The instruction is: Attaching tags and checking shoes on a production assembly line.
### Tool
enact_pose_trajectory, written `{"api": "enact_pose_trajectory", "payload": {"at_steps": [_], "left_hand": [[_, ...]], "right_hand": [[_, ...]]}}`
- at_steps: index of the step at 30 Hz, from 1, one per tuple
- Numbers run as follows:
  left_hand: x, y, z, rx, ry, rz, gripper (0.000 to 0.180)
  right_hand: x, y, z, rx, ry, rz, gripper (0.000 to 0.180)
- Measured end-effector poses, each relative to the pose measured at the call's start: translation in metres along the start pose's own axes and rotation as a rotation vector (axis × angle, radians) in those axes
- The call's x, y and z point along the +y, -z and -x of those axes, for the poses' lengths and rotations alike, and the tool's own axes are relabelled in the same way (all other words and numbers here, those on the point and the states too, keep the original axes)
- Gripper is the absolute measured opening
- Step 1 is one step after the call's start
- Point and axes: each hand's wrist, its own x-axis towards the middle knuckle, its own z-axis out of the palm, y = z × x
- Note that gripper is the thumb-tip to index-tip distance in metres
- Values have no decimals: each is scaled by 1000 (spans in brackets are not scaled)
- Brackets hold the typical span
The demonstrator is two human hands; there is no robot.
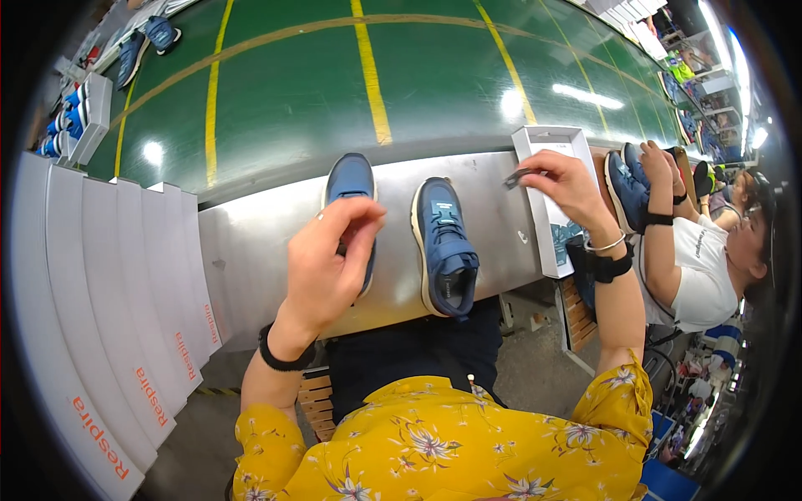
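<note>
Blue mesh shoe (351,179) under left hand (330,263), grip seemingly pinching; right hand (568,184) pinches dark strip (518,177).

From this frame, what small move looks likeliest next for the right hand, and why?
Probably the right hand carries the small dark piece pinched in its fingertips from above the open shoe box toward the two blue shoes on the metal table, where the left hand is already raised over the left shoe.

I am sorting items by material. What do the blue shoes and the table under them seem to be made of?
Blue shoes: probably textile with synthetic overlays, matte; pale rubber-like sole rim. Table: likely bare sheet metal, grey with a dull sheen.
</note>
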Motion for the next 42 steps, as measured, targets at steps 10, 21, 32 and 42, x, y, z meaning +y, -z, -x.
{"api": "enact_pose_trajectory", "payload": {"at_steps": [10, 21, 32, 42], "left_hand": [[-37, 28, -29, -176, 278, 544, 39], [-88, 26, -23, 112, 149, 286, 23], [-118, 24, -23, -76, -269, -303, 33], [-126, 27, -21, -178, -337, -458, 33]], "right_hand": [[-112, -109, -92, -494, 172, -734, 30], [-81, -153, -116, -305, 178, -416, 18], [-76, -166, -119, -339, 400, -49, 26], [-70, -176, -114, -326, 321, -126, 32]]}}
